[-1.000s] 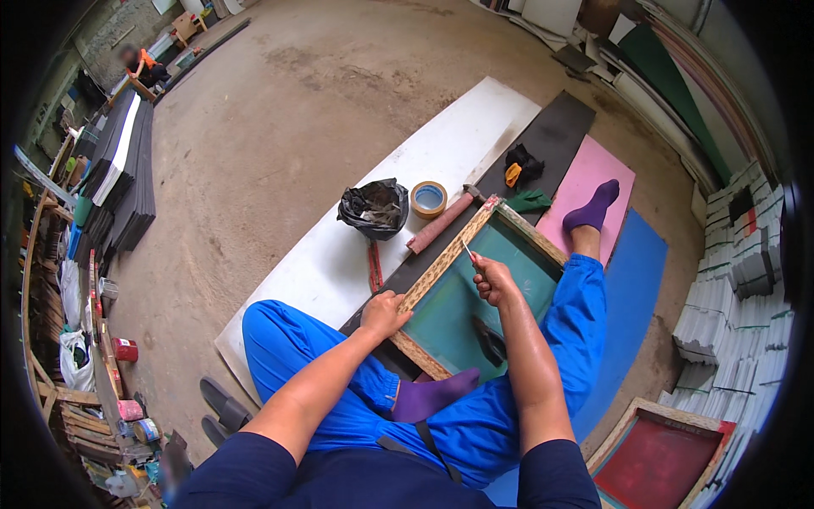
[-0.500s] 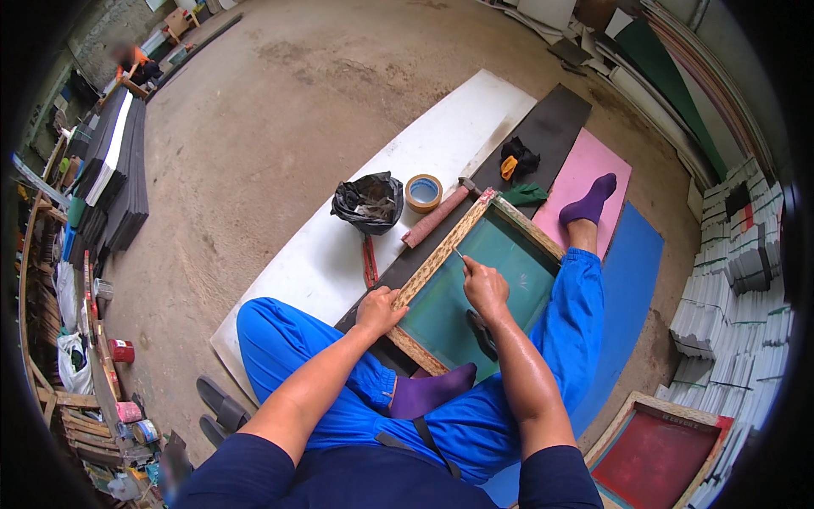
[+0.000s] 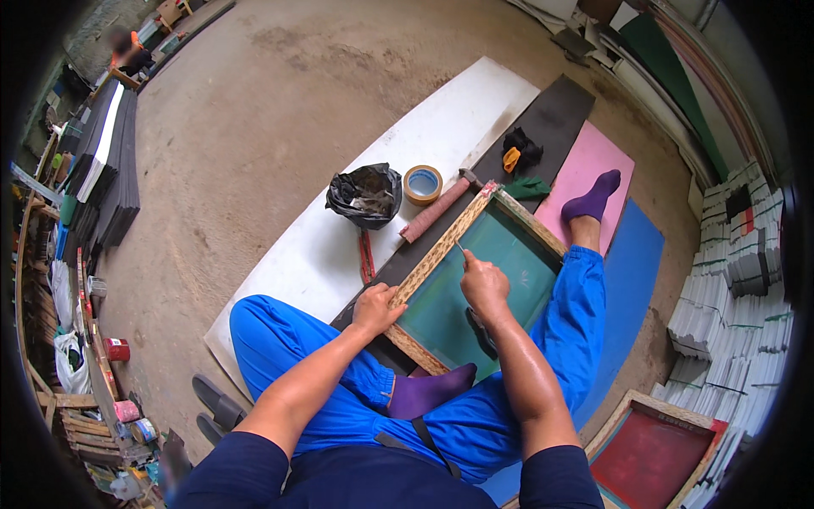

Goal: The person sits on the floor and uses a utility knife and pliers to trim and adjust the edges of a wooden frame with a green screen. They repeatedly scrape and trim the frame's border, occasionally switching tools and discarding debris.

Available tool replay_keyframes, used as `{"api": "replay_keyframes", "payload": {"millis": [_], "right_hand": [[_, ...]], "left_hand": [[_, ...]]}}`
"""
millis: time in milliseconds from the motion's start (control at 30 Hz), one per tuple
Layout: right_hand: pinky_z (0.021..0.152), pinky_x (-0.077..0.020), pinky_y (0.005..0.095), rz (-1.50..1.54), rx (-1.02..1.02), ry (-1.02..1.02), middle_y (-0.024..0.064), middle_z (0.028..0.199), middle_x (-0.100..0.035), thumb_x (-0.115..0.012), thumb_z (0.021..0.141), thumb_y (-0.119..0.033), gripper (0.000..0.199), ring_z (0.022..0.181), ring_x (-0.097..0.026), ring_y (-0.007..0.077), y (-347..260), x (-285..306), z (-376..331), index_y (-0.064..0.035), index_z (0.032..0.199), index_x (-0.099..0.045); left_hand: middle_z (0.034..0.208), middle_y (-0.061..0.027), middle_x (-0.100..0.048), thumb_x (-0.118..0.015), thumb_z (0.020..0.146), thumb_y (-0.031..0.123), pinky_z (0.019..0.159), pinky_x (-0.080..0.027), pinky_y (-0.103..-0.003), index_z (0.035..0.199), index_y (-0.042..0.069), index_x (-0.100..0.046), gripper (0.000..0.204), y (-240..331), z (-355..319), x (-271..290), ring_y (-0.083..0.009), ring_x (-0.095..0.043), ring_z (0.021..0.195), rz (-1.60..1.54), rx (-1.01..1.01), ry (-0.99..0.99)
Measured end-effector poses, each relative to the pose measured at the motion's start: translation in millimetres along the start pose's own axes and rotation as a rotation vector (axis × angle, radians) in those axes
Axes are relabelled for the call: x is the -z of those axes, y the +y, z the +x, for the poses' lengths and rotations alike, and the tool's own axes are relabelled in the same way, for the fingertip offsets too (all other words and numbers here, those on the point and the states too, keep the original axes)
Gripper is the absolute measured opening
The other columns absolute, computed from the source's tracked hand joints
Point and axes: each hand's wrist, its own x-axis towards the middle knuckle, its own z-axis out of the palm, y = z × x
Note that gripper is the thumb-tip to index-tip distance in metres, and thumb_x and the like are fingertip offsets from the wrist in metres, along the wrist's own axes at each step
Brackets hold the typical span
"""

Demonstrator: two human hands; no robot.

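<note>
I sit on the floor in blue trousers and purple socks with a wooden frame (image 3: 441, 246) stretched with green mesh (image 3: 483, 280) in front of me. My left hand (image 3: 376, 307) grips the frame's near left rail. My right hand (image 3: 483, 284) is closed on a thin pointed tool (image 3: 460, 248) whose tip touches the mesh close to the left rail. A dark object (image 3: 483, 332) lies on the mesh under my right forearm.
A long white board (image 3: 407, 170) lies to the left, bearing a black plastic bag (image 3: 366, 195), a tape roll (image 3: 422, 183), a hammer (image 3: 437, 208) and red pliers (image 3: 365, 256). Black, pink and blue mats lie beyond. A red-mesh frame (image 3: 653, 454) sits lower right. A person sits far upper left.
My right hand has shifted slightly along the left rail with the tool. My left hand stays on the frame.
</note>
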Motion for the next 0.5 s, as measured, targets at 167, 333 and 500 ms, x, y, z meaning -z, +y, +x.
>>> {"api": "replay_keyframes", "payload": {"millis": [167,333,500], "right_hand": [[0.078,-0.0581,0.0525,0.095,-0.049,-0.041,0.0223,0.096,-0.075,-0.053,0.101,-0.026,0.037,0.090,-0.074,0.0398,-1,-6,3,-0.0232,0.136,-0.066],[0.080,-0.0568,0.0540,0.007,-0.014,-0.056,0.0225,0.097,-0.074,-0.057,0.101,-0.030,0.036,0.090,-0.072,0.0429,6,2,-2,-0.0242,0.134,-0.067],[0.082,-0.0553,0.0523,0.240,-0.009,-0.012,0.0258,0.097,-0.073,-0.057,0.101,-0.028,0.036,0.093,-0.071,0.0437,15,-15,1,-0.0216,0.135,-0.067]], "left_hand": [[0.087,-0.0115,-0.062,-0.082,0.078,0.031,0.080,-0.055,-0.044,0.108,0.007,-0.074,0.040,-2,3,-2,-0.0321,-0.067,0.086,0.038,0.003,-0.046],[0.085,-0.0119,-0.062,-0.082,0.077,0.031,0.075,-0.054,-0.045,0.107,0.006,-0.075,0.040,-1,4,-1,-0.0324,-0.066,0.081,0.039,-0.029,-0.001],[0.086,-0.0123,-0.064,-0.082,0.076,0.032,0.077,-0.055,-0.044,0.109,0.006,-0.076,0.042,-1,4,-2,-0.0325,-0.067,0.083,0.075,-0.002,-0.020]]}}
